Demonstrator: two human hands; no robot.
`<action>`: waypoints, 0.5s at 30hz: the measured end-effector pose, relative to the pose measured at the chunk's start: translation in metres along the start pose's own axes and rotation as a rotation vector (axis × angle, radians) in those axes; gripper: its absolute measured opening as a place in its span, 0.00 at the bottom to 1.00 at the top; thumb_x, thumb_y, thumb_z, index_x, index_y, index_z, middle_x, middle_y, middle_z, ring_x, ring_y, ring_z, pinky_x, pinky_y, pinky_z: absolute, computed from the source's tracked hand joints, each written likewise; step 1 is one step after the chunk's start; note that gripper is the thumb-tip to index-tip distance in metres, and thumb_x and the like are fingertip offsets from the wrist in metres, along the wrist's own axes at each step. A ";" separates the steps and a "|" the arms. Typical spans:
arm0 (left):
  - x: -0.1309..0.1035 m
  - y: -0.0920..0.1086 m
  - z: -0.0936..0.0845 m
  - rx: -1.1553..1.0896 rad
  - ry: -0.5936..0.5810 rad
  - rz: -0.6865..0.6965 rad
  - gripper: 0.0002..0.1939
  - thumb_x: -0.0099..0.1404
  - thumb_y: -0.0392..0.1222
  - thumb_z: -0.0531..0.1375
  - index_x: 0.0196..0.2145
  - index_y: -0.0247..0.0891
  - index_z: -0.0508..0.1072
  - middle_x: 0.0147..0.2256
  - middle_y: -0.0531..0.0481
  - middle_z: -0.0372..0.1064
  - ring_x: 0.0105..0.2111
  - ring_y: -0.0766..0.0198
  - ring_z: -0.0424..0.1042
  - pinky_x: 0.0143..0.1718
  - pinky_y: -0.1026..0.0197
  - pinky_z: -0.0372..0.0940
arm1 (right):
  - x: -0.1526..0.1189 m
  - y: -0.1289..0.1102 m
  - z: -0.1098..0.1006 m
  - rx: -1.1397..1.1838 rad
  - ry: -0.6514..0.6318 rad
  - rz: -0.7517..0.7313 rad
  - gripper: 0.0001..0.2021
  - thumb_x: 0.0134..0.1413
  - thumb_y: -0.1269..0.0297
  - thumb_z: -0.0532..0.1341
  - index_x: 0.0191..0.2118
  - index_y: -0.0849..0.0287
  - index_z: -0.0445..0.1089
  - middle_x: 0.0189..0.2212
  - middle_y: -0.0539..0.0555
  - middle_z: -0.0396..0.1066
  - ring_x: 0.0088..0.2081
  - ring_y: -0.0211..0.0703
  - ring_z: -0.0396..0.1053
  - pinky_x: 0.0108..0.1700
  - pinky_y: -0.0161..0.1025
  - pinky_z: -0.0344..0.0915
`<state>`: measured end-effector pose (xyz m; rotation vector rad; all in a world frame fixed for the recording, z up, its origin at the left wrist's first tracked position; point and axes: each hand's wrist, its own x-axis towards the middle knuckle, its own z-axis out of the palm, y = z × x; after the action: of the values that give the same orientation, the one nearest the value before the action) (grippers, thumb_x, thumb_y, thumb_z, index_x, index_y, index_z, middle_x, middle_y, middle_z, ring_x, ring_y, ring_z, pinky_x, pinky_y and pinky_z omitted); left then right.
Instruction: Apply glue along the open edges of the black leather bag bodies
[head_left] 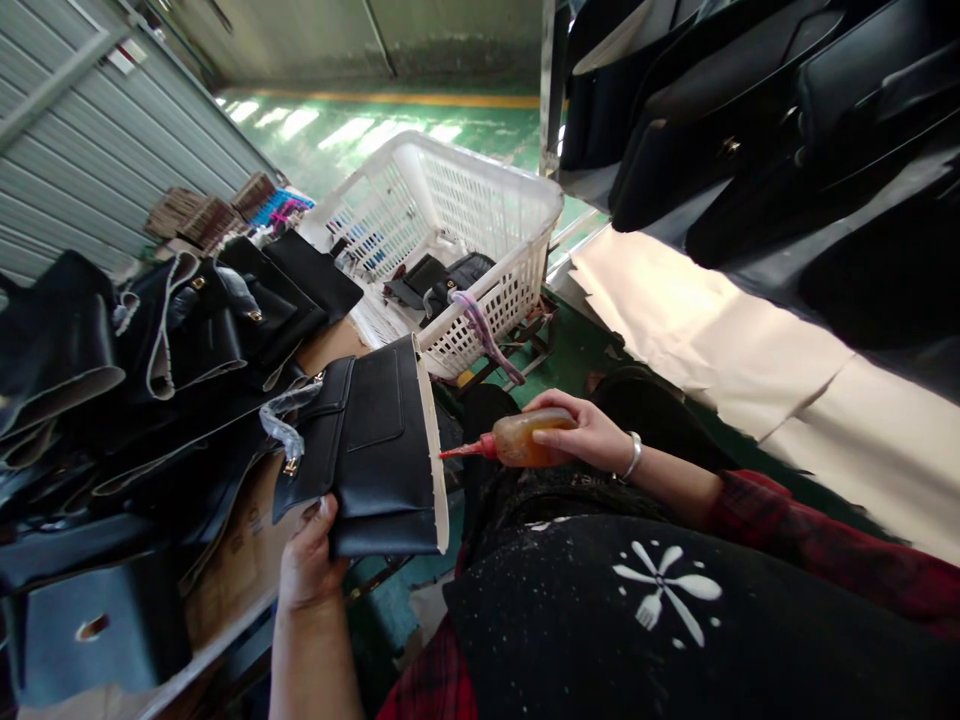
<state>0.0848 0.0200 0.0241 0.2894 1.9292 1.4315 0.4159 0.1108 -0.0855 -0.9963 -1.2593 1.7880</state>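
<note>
My left hand [311, 555] grips a black leather handbag [379, 430] by its lower left part, the thumb on top and the other fingers hidden beneath. The bag's raw pale edge [431, 450] faces right, and its handle [283, 425] is wrapped in clear plastic. In my right hand [577, 435] is a squeeze bottle [529, 440] of amber liquid, lying almost level. Its red nozzle points left, with the tip at or just short of the pale edge; I cannot tell whether they touch.
Black bag pieces [202, 320] are heaped on a cardboard-covered table at left. Beyond stands a white plastic basket [487, 190] with dark parts inside. More black bags [720, 150] fill a rack at upper right, above brown paper [697, 320].
</note>
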 end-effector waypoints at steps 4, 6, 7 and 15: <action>0.001 0.000 -0.001 -0.053 -0.030 -0.029 0.27 0.27 0.46 0.79 0.27 0.38 0.78 0.28 0.54 0.77 0.28 0.60 0.75 0.35 0.59 0.74 | -0.011 0.003 0.001 0.096 -0.093 0.075 0.27 0.41 0.45 0.75 0.40 0.59 0.70 0.29 0.49 0.72 0.28 0.38 0.69 0.31 0.35 0.68; 0.001 -0.001 -0.002 -0.055 -0.057 -0.014 0.25 0.30 0.46 0.79 0.27 0.39 0.78 0.28 0.54 0.77 0.28 0.59 0.75 0.38 0.56 0.75 | -0.017 0.004 0.000 0.108 -0.112 0.083 0.27 0.42 0.46 0.75 0.41 0.59 0.70 0.30 0.49 0.72 0.29 0.38 0.69 0.32 0.35 0.68; 0.002 -0.002 -0.002 -0.057 -0.070 -0.010 0.25 0.31 0.45 0.79 0.28 0.39 0.78 0.28 0.54 0.77 0.29 0.59 0.75 0.39 0.55 0.74 | -0.018 0.004 -0.001 0.110 -0.099 0.080 0.27 0.42 0.46 0.75 0.41 0.58 0.71 0.30 0.49 0.72 0.29 0.39 0.69 0.32 0.35 0.68; 0.005 -0.002 -0.003 -0.064 -0.065 -0.047 0.28 0.27 0.46 0.81 0.28 0.39 0.77 0.26 0.54 0.76 0.27 0.61 0.74 0.38 0.59 0.74 | -0.003 0.004 0.002 0.115 -0.011 0.064 0.27 0.39 0.48 0.76 0.41 0.60 0.72 0.32 0.50 0.73 0.32 0.41 0.70 0.35 0.37 0.69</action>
<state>0.0800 0.0201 0.0209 0.2561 1.8227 1.4333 0.4155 0.1064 -0.0879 -0.9731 -1.1283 1.8950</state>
